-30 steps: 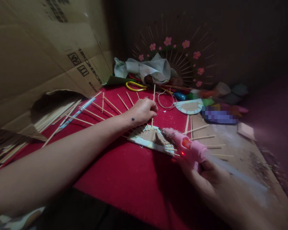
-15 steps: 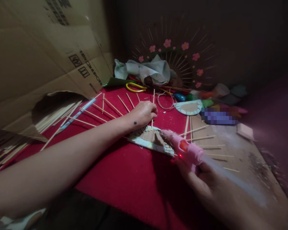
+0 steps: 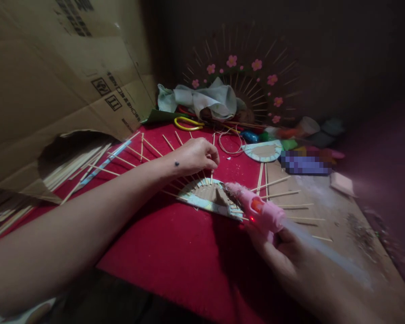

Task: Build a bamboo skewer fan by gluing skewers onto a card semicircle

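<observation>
My left hand (image 3: 201,155) is closed, thumb and fingers pinched round a thin wooden stick (image 3: 212,177). The stick's lower end meets the curved edge of a half-round cardboard piece (image 3: 202,206) with a pale blue patterned rim. Several more sticks fan out from that piece to the left and right. My right hand (image 3: 285,256) is wrapped round a pink hot glue gun (image 3: 261,211) with a small red light and a long clear glue stick behind. The gun's nozzle points left, over the right part of the cardboard piece. My left fingertips are partly hidden.
Loose sticks (image 3: 76,164) lie by a big cardboard box (image 3: 70,76) on the left. Yellow-handled scissors (image 3: 189,123), crumpled white material (image 3: 216,101) and a second half-round piece (image 3: 263,151) lie behind. A fan-shaped stick piece with pink flowers (image 3: 256,65) stands at the back.
The view has shifted slightly to the left. My left hand has slid a little up the stick, baring more of the cardboard piece; the glue gun stays almost where it was.
</observation>
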The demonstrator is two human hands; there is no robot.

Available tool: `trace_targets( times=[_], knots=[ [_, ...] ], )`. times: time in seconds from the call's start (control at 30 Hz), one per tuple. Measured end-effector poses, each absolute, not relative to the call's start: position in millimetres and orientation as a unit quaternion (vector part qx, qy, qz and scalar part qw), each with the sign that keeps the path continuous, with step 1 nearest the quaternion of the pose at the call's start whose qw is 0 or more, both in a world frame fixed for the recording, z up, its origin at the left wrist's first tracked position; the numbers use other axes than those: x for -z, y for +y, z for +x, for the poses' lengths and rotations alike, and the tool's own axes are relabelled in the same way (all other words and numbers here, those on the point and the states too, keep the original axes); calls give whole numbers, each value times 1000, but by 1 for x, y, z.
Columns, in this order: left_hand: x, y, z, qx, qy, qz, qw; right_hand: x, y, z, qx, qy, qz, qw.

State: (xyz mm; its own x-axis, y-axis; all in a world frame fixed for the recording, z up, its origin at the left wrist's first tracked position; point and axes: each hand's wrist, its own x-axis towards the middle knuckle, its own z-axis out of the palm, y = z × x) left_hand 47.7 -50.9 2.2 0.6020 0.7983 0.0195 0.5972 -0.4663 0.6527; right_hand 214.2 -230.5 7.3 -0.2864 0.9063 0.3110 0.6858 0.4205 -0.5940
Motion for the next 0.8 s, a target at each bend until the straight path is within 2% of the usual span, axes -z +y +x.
trace_targets(
  times=[0.23,0.8],
  knots=[
    [-4,-53,49,-81,398,860,308,-5,-231,216,-153,-778,-531,299],
    [-2,-51,48,-69,363,883,289,-1,-231,215,-174,-775,-508,332]
  ],
)
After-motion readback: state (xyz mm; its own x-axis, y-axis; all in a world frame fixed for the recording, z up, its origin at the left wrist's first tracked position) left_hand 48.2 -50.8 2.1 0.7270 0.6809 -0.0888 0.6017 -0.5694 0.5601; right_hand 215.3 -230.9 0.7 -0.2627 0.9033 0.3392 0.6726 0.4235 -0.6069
